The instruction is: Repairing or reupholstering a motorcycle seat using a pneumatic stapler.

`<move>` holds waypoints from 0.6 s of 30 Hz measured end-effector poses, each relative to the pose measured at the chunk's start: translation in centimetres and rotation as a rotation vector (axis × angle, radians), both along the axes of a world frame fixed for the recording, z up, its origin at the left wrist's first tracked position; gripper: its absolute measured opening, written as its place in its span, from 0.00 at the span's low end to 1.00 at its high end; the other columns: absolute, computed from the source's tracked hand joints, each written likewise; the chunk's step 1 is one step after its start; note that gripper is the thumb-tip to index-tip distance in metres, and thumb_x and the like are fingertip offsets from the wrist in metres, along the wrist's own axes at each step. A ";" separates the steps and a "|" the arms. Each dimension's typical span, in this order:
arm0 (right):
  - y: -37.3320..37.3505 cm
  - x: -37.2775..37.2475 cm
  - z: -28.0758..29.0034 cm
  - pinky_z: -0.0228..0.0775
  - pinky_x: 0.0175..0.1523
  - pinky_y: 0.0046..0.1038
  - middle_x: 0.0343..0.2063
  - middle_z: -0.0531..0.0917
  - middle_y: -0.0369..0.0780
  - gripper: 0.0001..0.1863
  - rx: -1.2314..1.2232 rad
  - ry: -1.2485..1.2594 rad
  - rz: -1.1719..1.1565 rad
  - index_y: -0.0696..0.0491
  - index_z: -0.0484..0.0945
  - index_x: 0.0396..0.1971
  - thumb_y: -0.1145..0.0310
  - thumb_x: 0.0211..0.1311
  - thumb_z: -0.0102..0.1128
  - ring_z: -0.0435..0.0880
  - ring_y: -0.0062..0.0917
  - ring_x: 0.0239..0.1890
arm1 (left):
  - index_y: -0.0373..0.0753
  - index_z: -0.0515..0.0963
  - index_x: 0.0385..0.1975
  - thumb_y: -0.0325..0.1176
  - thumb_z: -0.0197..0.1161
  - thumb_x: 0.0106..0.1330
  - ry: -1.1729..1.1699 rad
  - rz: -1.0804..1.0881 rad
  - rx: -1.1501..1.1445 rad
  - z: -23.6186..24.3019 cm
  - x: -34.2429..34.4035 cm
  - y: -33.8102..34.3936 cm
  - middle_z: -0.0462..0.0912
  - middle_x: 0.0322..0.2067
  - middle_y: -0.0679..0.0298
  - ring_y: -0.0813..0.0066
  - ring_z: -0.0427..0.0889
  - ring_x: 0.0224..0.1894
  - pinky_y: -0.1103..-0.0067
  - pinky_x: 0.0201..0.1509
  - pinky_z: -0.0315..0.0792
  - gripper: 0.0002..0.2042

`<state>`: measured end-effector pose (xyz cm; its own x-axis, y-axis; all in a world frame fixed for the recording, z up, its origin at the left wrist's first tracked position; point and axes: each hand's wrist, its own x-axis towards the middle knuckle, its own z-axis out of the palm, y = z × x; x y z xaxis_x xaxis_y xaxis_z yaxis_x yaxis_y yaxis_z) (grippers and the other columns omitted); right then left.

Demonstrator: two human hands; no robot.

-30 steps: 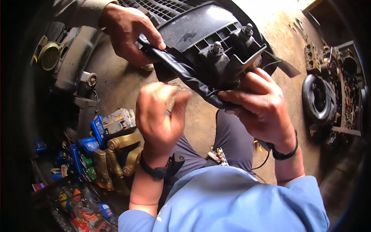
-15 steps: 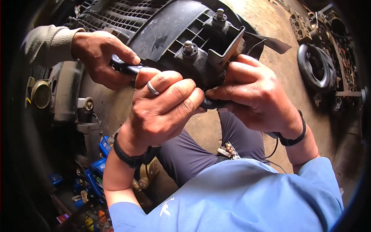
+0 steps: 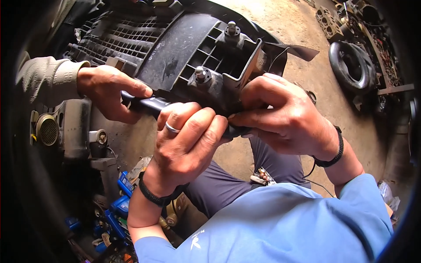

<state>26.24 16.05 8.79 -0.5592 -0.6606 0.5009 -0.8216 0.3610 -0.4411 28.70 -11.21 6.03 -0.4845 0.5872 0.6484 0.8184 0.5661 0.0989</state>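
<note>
A large black plastic part (image 3: 164, 52) with a latticed face fills the top centre, bearing two metal studs (image 3: 201, 74) and an angled bracket (image 3: 263, 55). A glossy black strip (image 3: 151, 103) runs along its near edge. My left hand (image 3: 188, 142), wearing a silver ring, has its fingers curled over this strip, which they largely hide. Just to its right my right hand (image 3: 285, 116) pinches the same strip beside the bracket, thumb close to my left fingers. A co-worker's hand (image 3: 105, 90) in a pale sleeve grips the strip's far left end.
My legs (image 3: 276, 162) are below the part on a stained floor (image 3: 285, 26). Rubber rings (image 3: 340, 65) and metal parts (image 3: 329, 24) lie at the right. Blue containers (image 3: 118, 206) are piled lower left, below dusty machinery (image 3: 76, 140).
My left hand has risen from below the part and closed over the strip beside my right hand. The part and the co-worker's hand appear further left and slightly lower in view.
</note>
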 end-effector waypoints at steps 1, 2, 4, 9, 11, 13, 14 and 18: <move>-0.2 0.2 -0.2 0.80 0.47 0.37 0.42 0.87 0.38 0.21 -0.008 0.004 -0.002 0.51 0.95 0.43 0.74 0.43 0.81 0.87 0.35 0.43 | 0.34 0.90 0.45 0.29 0.79 0.52 0.012 0.005 -0.007 0.3 0.0 0.1 0.87 0.46 0.60 0.58 0.86 0.50 0.62 0.58 0.78 0.18; -0.3 0.3 -0.5 0.81 0.48 0.37 0.45 0.88 0.38 0.22 -0.053 0.081 -0.013 0.52 0.95 0.44 0.74 0.43 0.81 0.87 0.35 0.43 | 0.34 0.90 0.45 0.29 0.78 0.51 0.005 -0.004 -0.001 0.5 0.1 0.2 0.87 0.46 0.59 0.58 0.86 0.50 0.62 0.58 0.78 0.19; -0.1 0.1 -1.0 0.82 0.49 0.37 0.48 0.89 0.39 0.22 -0.093 0.164 -0.023 0.53 0.95 0.44 0.74 0.43 0.81 0.87 0.36 0.43 | 0.33 0.90 0.45 0.29 0.78 0.51 -0.004 -0.017 0.010 0.7 0.1 0.4 0.87 0.46 0.58 0.57 0.85 0.50 0.61 0.58 0.78 0.19; 0.4 0.1 -1.9 0.86 0.50 0.38 0.45 0.91 0.40 0.23 -0.060 0.257 0.042 0.56 0.95 0.44 0.72 0.42 0.79 0.87 0.37 0.44 | 0.33 0.90 0.45 0.30 0.78 0.52 -0.023 -0.020 0.017 0.6 -0.1 0.5 0.87 0.46 0.59 0.57 0.85 0.50 0.61 0.57 0.78 0.19; 0.5 0.2 -2.1 0.86 0.52 0.40 0.43 0.90 0.39 0.25 -0.029 0.292 -0.006 0.55 0.95 0.45 0.71 0.40 0.79 0.88 0.37 0.44 | 0.34 0.90 0.46 0.31 0.79 0.52 -0.024 -0.023 0.031 0.6 -0.1 0.4 0.87 0.46 0.59 0.57 0.85 0.50 0.61 0.57 0.77 0.19; 0.4 0.4 -2.1 0.86 0.56 0.42 0.41 0.89 0.38 0.26 -0.012 0.282 -0.047 0.55 0.96 0.46 0.70 0.39 0.78 0.88 0.36 0.44 | 0.34 0.90 0.47 0.29 0.81 0.55 -0.080 -0.007 0.013 0.7 0.0 0.3 0.87 0.45 0.58 0.54 0.85 0.50 0.61 0.58 0.78 0.18; 0.3 0.5 -2.1 0.86 0.57 0.43 0.41 0.89 0.37 0.26 -0.027 0.284 -0.056 0.54 0.96 0.46 0.69 0.39 0.78 0.88 0.35 0.45 | 0.35 0.90 0.47 0.30 0.81 0.56 -0.092 0.002 -0.002 0.8 0.1 0.3 0.87 0.46 0.58 0.53 0.85 0.51 0.61 0.58 0.78 0.18; 0.1 0.5 -2.2 0.86 0.55 0.41 0.38 0.86 0.37 0.21 -0.069 0.251 -0.093 0.55 0.93 0.43 0.70 0.44 0.79 0.89 0.37 0.45 | 0.36 0.90 0.47 0.33 0.82 0.55 -0.096 0.030 0.018 1.0 0.2 0.5 0.87 0.47 0.58 0.52 0.84 0.53 0.61 0.60 0.78 0.19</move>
<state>26.73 16.14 6.63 -0.4687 -0.5715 0.6736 -0.8730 0.4162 -0.2543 28.86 -10.74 7.03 -0.5625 0.5598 0.6085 0.7871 0.5877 0.1870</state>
